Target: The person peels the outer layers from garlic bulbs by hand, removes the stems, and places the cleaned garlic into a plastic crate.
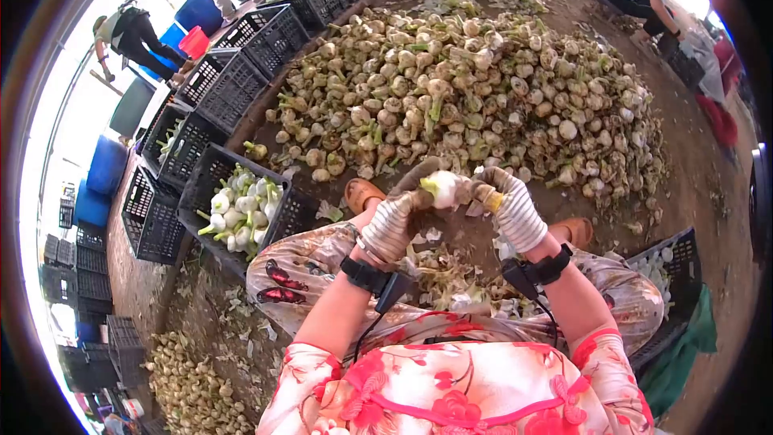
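Between my two gloved hands is a garlic bulb (443, 188), white on its skin with a green-yellow stem stub toward the left. My left hand (396, 211) closes its dark-palmed, striped glove around the bulb's stem side. My right hand (509, 205) has its fingers closed against the bulb's other side. A small yellowish piece shows at the right fingers; I cannot make out what it is. Below both hands lies a heap of peeled garlic skins and stem scraps (451, 274), between my folded legs.
A large pile of untrimmed garlic (475, 97) spreads ahead. At my left stands a black crate (197, 193) holding cleaned white bulbs (241, 213); another crate (684, 266) is at my right. More garlic (197, 391) lies behind left. Other people work at the far left and right.
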{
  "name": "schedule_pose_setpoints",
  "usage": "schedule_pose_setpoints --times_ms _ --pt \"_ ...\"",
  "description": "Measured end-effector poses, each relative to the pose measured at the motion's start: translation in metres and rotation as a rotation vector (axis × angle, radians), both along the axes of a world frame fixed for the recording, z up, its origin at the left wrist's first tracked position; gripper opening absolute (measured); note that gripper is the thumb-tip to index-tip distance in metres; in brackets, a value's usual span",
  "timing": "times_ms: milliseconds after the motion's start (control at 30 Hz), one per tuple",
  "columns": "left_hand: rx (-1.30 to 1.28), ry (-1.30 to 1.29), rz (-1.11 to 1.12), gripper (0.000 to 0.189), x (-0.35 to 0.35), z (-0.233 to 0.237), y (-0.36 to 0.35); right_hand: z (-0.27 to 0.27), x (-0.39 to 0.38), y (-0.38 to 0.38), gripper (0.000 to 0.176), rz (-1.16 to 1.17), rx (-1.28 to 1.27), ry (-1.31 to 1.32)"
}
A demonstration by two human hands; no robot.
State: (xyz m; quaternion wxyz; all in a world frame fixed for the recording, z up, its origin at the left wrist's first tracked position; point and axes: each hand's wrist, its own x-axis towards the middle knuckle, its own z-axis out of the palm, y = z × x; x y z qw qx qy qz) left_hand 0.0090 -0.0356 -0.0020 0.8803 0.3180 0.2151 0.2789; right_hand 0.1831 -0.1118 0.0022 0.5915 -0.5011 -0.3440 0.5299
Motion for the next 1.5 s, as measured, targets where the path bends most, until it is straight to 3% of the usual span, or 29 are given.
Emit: schedule_pose_setpoints --times_ms 100,200,267,300,333,400,433,533,567,700,800,867,900,933,1000,1033,1067,1133,1200,1233,1267,1333,1400,1500 --pt "0.003 -0.034 0.015 0.044 0.002 -0.004 0.003 -0.008 -0.011 0.001 0.01 0.013 0.061 -0.122" --pt "0.038 -0.027 0.184 0.036 0.006 -0.034 0.01 -0.004 -0.019 0.004 0.007 0.006 0.153 -0.251" --pt "0.05 -0.088 0.214 0.034 0.004 -0.032 0.009 -0.045 0.007 0.029 0.006 -0.239 0.057 -0.287" --pt "0.023 -0.099 0.226 0.034 0.004 -0.031 0.011 -0.068 0.024 0.036 0.009 -0.321 -0.043 -0.458" --pt "-0.005 -0.11 0.24 0.034 0.004 -0.03 0.014 -0.1 0.045 0.038 0.013 -0.182 -0.196 -0.745" --pt "-0.104 -0.177 0.222 0.041 0.002 -0.027 0.018 -0.124 0.054 0.022 0.017 0.143 -0.035 -0.88" --pt "-0.16 -0.235 0.187 0.041 0.001 -0.021 0.017 -0.103 0.047 0.014 0.019 0.206 0.001 -0.856" --pt "-0.31 -0.37 0.103 0.044 0.0 -0.025 0.021 -0.036 0.024 0.009 0.022 0.298 -0.373 -0.739" --pt "-0.341 -0.406 0.093 0.044 0.001 -0.026 0.02 -0.047 0.025 0.011 0.022 0.252 -0.379 -0.737" --pt "-0.339 -0.498 0.017 0.047 0.0 -0.033 0.022 -0.09 0.027 0.015 0.018 0.101 0.057 -0.512" --pt "-0.359 -0.403 0.075 0.046 0.003 -0.038 0.023 -0.044 0.018 0.009 0.018 0.088 -0.284 -0.378" --pt "-0.385 -0.321 0.096 0.044 0.007 -0.039 0.022 -0.053 0.014 0.009 0.023 -0.043 0.001 -0.569" --pt "-0.376 -0.302 -0.011 0.038 0.012 -0.036 0.022 -0.042 0.008 0.007 0.027 -0.058 0.11 -0.514" --pt "-0.415 -0.258 0.032 0.036 0.018 -0.033 0.019 -0.025 0.002 0.003 0.032 -0.074 0.222 -0.46" --pt "-0.486 -0.166 0.12 0.035 0.03 -0.029 0.012 0.0 -0.001 0.002 0.039 0.037 0.198 -0.648" --pt "-0.445 0.003 0.272 0.035 0.037 -0.046 0.011 -0.012 -0.003 0.006 0.038 -0.028 0.285 -0.74" --pt "-0.425 -0.008 0.183 0.034 0.037 -0.06 0.014 -0.021 -0.008 0.01 0.03 -0.046 0.341 -0.676" --pt "-0.207 0.005 0.029 0.033 0.04 -0.043 0.012 -0.019 -0.008 0.007 0.02 -0.073 0.386 -0.781" --pt "-0.224 0.05 0.194 0.031 0.048 -0.053 0.009 -0.005 -0.007 -0.005 0.015 -0.076 0.462 -1.09" --pt "-0.232 0.075 0.274 0.03 0.051 -0.056 0.008 -0.026 -0.007 -0.006 0.015 -0.057 0.587 -1.14" --pt "-0.244 0.1 0.285 0.028 0.05 -0.056 0.008 -0.037 -0.006 -0.006 0.013 0.023 0.633 -1.111" --pt "-0.269 0.144 0.312 0.023 0.053 -0.03 0.004 -0.044 -0.003 -0.012 0.013 0.183 0.355 -0.795" --pt "-0.234 0.151 0.285 0.023 0.051 -0.03 0.008 -0.044 0.003 -0.014 0.018 0.102 0.224 -0.667" --pt "-0.08 0.244 0.292 0.024 0.051 -0.024 0.005 -0.045 0.003 0.007 0.031 -0.03 -0.024 -0.142"
